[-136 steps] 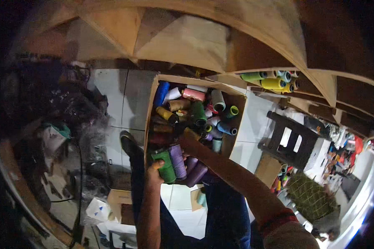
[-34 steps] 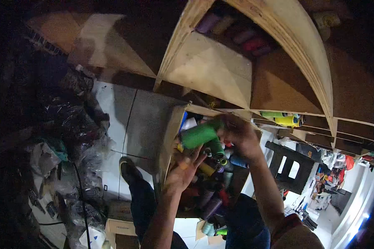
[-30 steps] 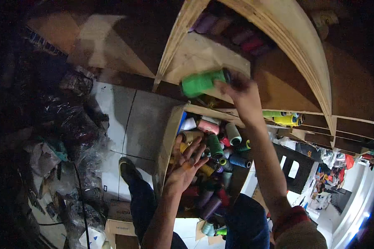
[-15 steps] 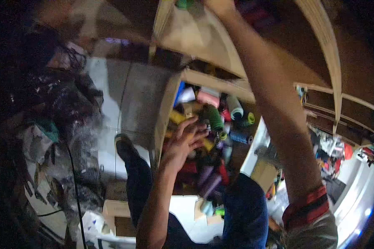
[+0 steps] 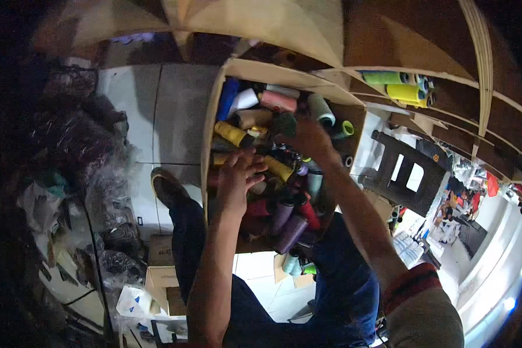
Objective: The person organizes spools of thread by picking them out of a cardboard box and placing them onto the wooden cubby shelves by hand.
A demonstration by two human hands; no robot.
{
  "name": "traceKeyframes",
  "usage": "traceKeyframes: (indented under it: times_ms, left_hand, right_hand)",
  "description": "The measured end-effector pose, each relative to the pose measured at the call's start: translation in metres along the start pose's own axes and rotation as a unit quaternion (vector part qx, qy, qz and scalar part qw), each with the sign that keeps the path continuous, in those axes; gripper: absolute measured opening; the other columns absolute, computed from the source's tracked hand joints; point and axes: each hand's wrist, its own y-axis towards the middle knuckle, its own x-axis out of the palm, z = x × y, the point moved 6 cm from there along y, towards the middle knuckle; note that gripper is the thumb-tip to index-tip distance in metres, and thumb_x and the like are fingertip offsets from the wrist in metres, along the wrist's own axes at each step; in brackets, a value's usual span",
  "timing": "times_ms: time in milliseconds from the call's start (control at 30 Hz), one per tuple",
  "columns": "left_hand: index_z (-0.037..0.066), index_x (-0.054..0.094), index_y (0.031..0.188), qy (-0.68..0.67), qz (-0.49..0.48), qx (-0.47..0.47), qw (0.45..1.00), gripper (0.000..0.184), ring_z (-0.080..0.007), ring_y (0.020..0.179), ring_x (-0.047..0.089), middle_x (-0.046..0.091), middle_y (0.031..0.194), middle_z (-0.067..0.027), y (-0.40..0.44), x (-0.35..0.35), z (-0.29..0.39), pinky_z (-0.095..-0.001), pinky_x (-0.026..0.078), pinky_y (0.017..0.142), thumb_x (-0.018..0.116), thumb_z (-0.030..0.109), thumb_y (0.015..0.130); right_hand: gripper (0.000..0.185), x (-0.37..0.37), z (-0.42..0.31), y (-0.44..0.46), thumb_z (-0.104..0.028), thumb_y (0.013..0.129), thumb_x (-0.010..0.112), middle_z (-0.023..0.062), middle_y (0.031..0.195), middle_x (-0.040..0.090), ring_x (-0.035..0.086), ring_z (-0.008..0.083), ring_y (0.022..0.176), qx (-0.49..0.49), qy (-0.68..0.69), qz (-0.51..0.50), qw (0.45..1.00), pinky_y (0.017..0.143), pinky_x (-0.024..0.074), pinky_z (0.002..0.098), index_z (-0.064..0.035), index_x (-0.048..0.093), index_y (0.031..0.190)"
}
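Note:
A cardboard box point(image 5: 213, 133) full of thread spools stands between my legs. My left hand point(image 5: 242, 174) hovers over its left part, fingers spread and holding nothing, near a yellow spool point(image 5: 232, 134). My right hand point(image 5: 307, 142) reaches into the middle of the box, with its fingers at a dark green spool point(image 5: 285, 124); it appears to grip it, though the fingertips are dim. Around them lie a pink spool point(image 5: 278, 101), a blue spool point(image 5: 228, 98), a pale green spool point(image 5: 321, 110) and purple spools point(image 5: 291, 233).
Wooden shelving point(image 5: 284, 29) runs along the top, with green and yellow spools point(image 5: 405, 93) in a compartment at right. A black plastic stool point(image 5: 406, 174) stands right of the box. Plastic-wrapped bundles point(image 5: 75, 151) lie at left, and smaller cartons point(image 5: 162, 272) sit below.
My right hand carried a bright green spool up to the shelf and has come back down into the box without it. My left hand stayed open over the box. The view has shifted.

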Motion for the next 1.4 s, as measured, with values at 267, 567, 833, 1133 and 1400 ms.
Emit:
traceKeyframes:
  times_ms: [267,567,833,1133,1400]
  left_hand:
    - [0.009,0.051,0.116,-0.037,0.048,-0.017,0.998,0.042,-0.0184,0.089,0.061,0.059,0.1,-0.0058,0.003,0.013,-0.011,-0.0341,0.051,0.073,0.064,0.031,0.083]
    - [0.007,0.051,0.11,-0.059,-0.021,0.013,0.998,0.038,-0.0204,0.074,0.062,0.059,0.089,-0.0076,0.006,0.014,-0.009,-0.0388,0.056,0.061,0.067,0.025,0.08]
    - [0.006,0.046,0.123,0.053,0.047,0.127,0.989,0.046,-0.0208,0.097,0.059,0.057,0.11,-0.0108,-0.003,0.018,0.01,-0.0343,0.053,0.079,0.054,0.037,0.089]
    - [0.002,0.043,0.127,-0.198,-0.174,0.011,0.965,0.063,-0.0315,0.105,0.057,0.054,0.117,-0.0185,-0.001,0.018,0.016,-0.0435,0.05,0.088,0.061,0.041,0.081]
    - [0.001,0.046,0.124,-0.2,-0.152,0.027,0.968,0.068,-0.0317,0.102,0.058,0.057,0.112,-0.0172,-0.004,0.024,0.017,-0.0457,0.05,0.087,0.073,0.028,0.067]
  right_hand:
    - [0.049,-0.011,-0.032,-0.045,-0.023,0.073,0.069,0.0236,0.097,0.063,0.062,0.0333,0.093,0.08,0.366,-0.15,0.915,0.079,0.0497,0.0383,0.0005,0.054,0.113]
    - [0.043,0.012,0.109,0.021,-0.028,0.075,0.067,0.0194,0.103,0.063,0.062,0.0359,0.091,0.219,0.0,0.016,0.976,0.078,0.0497,0.0413,-0.0005,0.057,0.108]
    - [0.061,-0.058,-0.021,-0.031,-0.028,0.076,0.069,0.0212,0.105,0.061,0.059,0.0369,0.1,0.082,0.392,-0.017,0.916,0.084,0.0485,0.0418,-0.0026,0.046,0.126]
    - [0.054,-0.061,-0.088,-0.085,-0.016,0.079,0.064,0.0209,0.124,0.048,0.052,0.0335,0.111,-0.032,0.472,-0.023,0.881,0.092,0.0438,0.0382,-0.0047,0.044,0.128]
    - [0.036,-0.046,0.055,-0.021,-0.016,0.076,0.06,0.015,0.113,0.059,0.056,0.0317,0.104,-0.071,-0.211,0.094,0.97,0.088,0.0441,0.0411,-0.0094,0.059,0.111]
